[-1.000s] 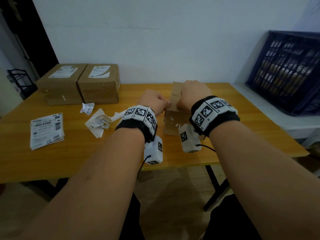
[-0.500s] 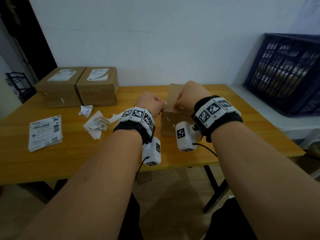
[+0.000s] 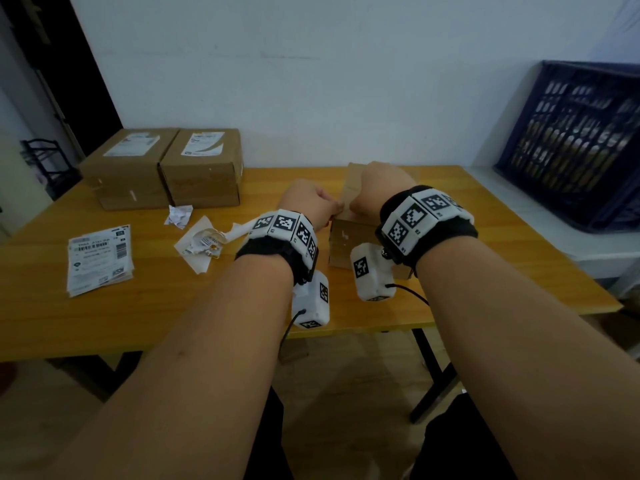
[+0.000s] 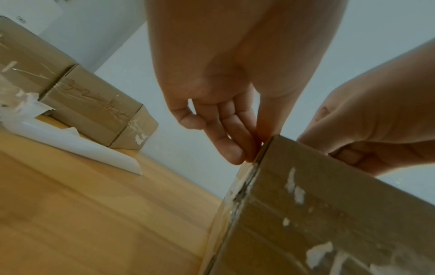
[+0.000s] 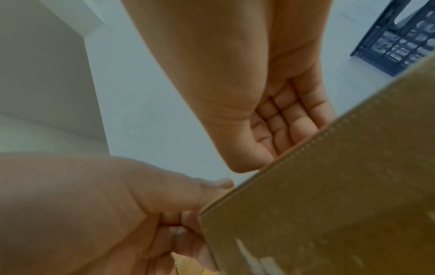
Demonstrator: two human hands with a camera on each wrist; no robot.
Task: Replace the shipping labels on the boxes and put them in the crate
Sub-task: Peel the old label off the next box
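A small brown cardboard box (image 3: pixel 349 244), its side flecked with white label residue (image 4: pixel 299 193), stands on the wooden table (image 3: pixel 138 306) in front of me. My left hand (image 3: pixel 332 209) pinches its near top left corner (image 4: pixel 259 148) between thumb and fingertips (image 5: pixel 188 219). My right hand (image 3: pixel 356 206) grips the top edge just beside it, with curled fingers (image 5: pixel 282 134) over the top and the thumb (image 4: pixel 348 154) on the near face. The box's top face is hidden by both hands.
Two larger labelled boxes (image 3: pixel 128 168) (image 3: pixel 204 168) stand side by side at the back left. A stack of label sheets (image 3: pixel 100 258) lies at the left, with peeled backing and scraps (image 3: pixel 201 244) nearer the middle. A dark blue crate (image 3: pixel 581 143) stands tilted off the table's right end.
Both hands have stayed at the box's top near corner. The right wrist has rolled a little to the left, and the box has shifted slightly under the hands.
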